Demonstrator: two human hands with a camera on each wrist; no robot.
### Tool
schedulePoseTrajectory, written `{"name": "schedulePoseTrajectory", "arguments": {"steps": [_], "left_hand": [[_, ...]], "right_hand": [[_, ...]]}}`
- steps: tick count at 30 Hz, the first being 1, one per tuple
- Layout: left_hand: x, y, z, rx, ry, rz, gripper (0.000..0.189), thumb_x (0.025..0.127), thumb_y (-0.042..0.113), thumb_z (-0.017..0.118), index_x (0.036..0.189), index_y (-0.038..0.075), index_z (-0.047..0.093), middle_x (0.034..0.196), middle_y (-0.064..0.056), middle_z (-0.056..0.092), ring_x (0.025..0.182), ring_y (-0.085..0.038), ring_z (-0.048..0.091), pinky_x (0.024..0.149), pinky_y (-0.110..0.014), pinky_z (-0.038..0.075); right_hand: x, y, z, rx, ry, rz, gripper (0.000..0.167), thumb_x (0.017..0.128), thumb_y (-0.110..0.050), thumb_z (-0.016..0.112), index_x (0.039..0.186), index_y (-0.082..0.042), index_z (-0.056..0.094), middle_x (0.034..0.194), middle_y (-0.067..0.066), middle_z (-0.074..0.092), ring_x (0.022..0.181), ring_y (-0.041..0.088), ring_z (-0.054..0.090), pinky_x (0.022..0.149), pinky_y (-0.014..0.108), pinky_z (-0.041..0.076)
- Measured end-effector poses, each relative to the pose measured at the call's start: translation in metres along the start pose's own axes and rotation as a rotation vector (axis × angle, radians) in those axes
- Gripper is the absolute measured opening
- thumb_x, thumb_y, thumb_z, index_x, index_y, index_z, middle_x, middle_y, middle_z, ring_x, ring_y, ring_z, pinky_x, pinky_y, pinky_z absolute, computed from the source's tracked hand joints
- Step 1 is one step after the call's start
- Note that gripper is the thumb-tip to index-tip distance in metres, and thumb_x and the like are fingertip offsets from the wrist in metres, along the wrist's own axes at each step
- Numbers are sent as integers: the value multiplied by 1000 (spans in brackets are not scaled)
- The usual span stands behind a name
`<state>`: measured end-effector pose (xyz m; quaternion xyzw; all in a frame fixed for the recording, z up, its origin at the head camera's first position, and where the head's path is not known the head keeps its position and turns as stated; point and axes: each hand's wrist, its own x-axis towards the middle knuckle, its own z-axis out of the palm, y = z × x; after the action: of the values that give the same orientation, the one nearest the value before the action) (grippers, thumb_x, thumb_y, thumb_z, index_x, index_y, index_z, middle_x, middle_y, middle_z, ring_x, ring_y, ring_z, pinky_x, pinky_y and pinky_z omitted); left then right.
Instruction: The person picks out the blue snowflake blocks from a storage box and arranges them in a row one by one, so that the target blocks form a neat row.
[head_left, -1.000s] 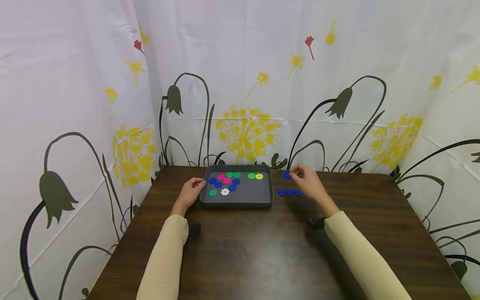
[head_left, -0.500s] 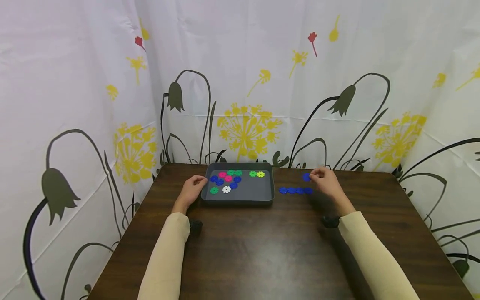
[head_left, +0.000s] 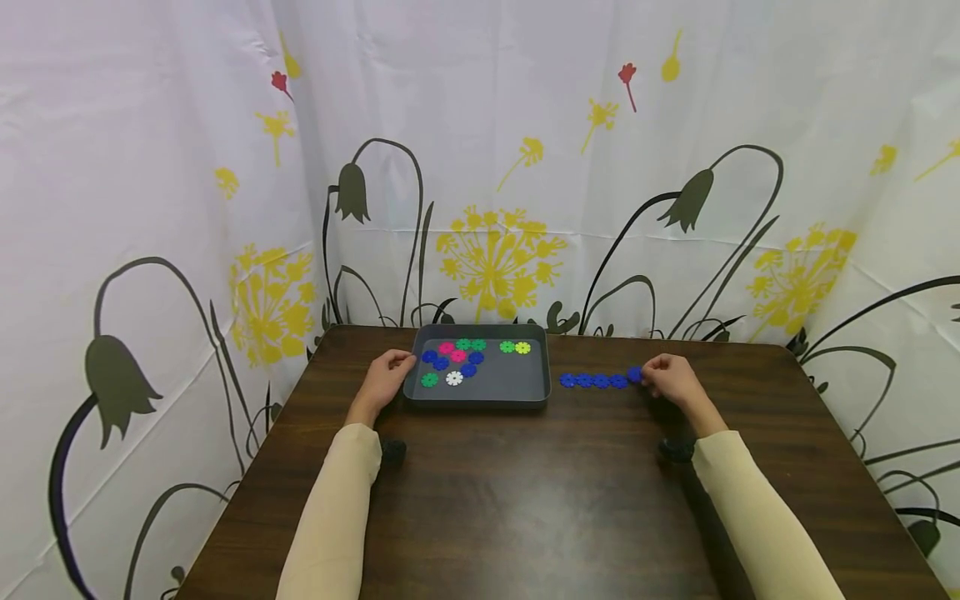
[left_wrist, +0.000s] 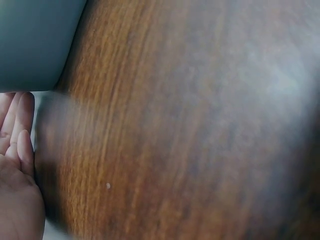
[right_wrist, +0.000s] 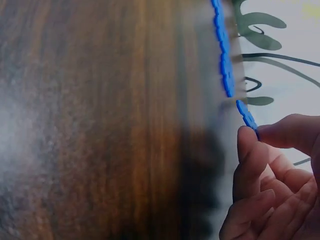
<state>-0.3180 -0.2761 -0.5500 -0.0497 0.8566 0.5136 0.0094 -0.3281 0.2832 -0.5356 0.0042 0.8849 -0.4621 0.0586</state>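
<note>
My right hand (head_left: 671, 379) pinches a blue notched disc (right_wrist: 246, 114) between thumb and index finger. The disc is tilted, its near edge at the right end of a row of several blue discs (head_left: 602, 381) on the table; a small gap shows between them in the right wrist view. My left hand (head_left: 386, 377) touches the left rim of a dark grey tray (head_left: 517, 387) with its fingertips. In the left wrist view its fingers (left_wrist: 24, 112) are extended, with the tips partly hidden behind the tray wall.
Inside the tray lie several blue discs (head_left: 441, 363), green discs (head_left: 463, 343), two pink discs (head_left: 458, 356), a yellow one (head_left: 522, 347) and a white one (head_left: 454, 378). A patterned curtain (head_left: 495, 167) hangs behind the brown wooden table (head_left: 517, 500).
My right hand, with a blue disc, has moved right and then down toward the row's end. The row, partly covered by the hand earlier, shows fully. My left hand stays at the tray.
</note>
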Motion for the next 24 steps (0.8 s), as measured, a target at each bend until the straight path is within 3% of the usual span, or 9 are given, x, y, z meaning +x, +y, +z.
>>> {"name": "schedulePoseTrajectory", "arguments": {"steps": [24], "left_hand": [[1, -1, 0, 5, -5, -12, 48, 114, 38, 55, 144, 0, 59, 141, -23, 61, 131, -36, 57, 117, -54, 44]], "right_hand": [[-1, 4, 1, -8, -61, 59, 29, 107, -16, 56, 120, 8, 65, 88, 5, 72, 66, 15, 65, 60, 31, 53]]}}
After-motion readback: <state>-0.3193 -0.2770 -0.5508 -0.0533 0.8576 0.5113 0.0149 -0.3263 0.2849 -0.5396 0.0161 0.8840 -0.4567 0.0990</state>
